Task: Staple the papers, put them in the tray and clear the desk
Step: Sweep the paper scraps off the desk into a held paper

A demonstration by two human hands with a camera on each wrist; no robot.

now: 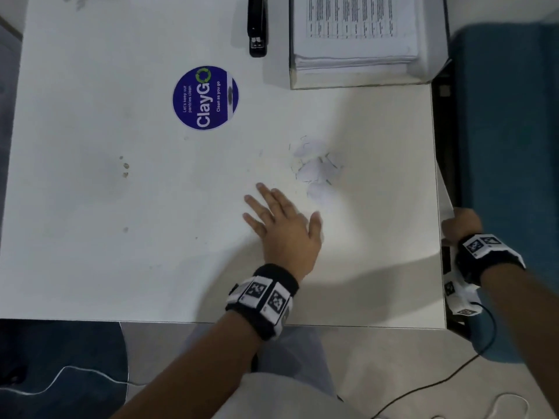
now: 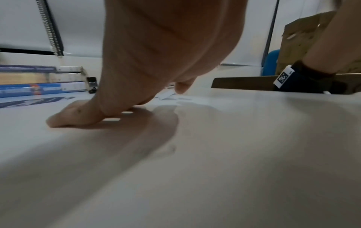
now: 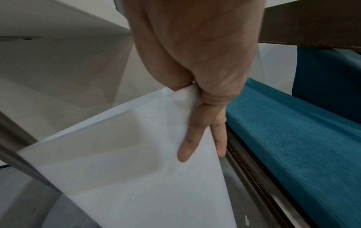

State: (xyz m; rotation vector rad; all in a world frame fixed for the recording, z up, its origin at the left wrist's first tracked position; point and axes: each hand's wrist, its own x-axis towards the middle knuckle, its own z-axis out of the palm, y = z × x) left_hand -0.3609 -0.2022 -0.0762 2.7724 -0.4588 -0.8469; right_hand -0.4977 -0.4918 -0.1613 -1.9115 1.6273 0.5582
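My left hand (image 1: pixel 286 207) lies flat on the white desk (image 1: pixel 121 252), fingers straight and spread, holding nothing; the left wrist view shows its fingers (image 2: pixel 78 118) pressing the desktop. Just beyond it lie torn paper scraps and loose staples (image 1: pixel 314 172), also seen as scraps (image 2: pixel 168 95). My right hand (image 1: pixel 461 222) is at the desk's right edge and pinches a blank white sheet (image 3: pixel 126 169) that hangs below desk level. A black stapler (image 1: pixel 257 25) lies at the back. Beside it, the tray (image 1: pixel 357 83) holds a stack of printed papers (image 1: pixel 357 31).
A round blue ClayGo sticker (image 1: pixel 205 98) is stuck on the desk behind my left hand. A teal seat (image 1: pixel 508 146) stands close along the desk's right side. A cardboard box (image 2: pixel 304 38) is behind it. Cables (image 1: pixel 423 388) trail on the floor.
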